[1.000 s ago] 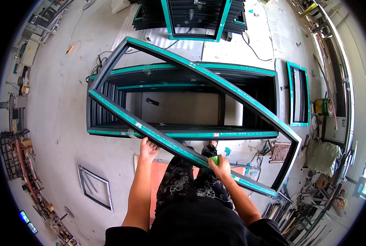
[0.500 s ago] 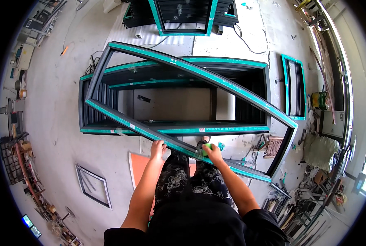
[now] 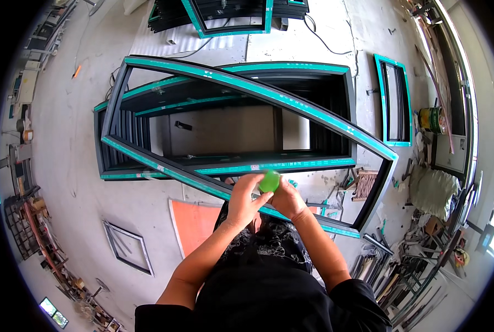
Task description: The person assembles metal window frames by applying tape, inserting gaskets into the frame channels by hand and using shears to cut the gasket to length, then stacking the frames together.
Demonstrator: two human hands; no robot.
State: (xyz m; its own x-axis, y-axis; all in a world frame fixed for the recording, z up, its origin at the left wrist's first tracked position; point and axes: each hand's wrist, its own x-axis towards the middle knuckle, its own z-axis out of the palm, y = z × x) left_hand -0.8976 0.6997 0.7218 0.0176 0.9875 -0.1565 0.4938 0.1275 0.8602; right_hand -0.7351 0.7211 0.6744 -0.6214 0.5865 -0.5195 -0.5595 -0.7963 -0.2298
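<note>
Both my hands are together over the near rail of a large dark window frame (image 3: 308, 108) with teal strips along its faces. Between them is a small, round, bright green roll (image 3: 269, 181), perhaps tape. My left hand (image 3: 242, 203) pinches its left side with thumb and fingers. My right hand (image 3: 287, 199) closes on it from the right; its fingertips are partly hidden. The frame lies slantwise across a stack of similar dark frames (image 3: 313, 164), its right end reaching past the stack. My hands cover part of its near rail.
More frames (image 3: 270, 22) are stacked at the far side. A smaller teal-edged frame (image 3: 408, 105) stands on the right, near a bucket (image 3: 432, 120). Scrap profiles (image 3: 371, 263) are heaped at lower right. A pale frame (image 3: 150, 260) and an orange board (image 3: 189, 221) lie on the left.
My left hand has left the frame's near rail and come right to meet my right hand. The green roll has risen off the rail. The view has shifted slightly.
</note>
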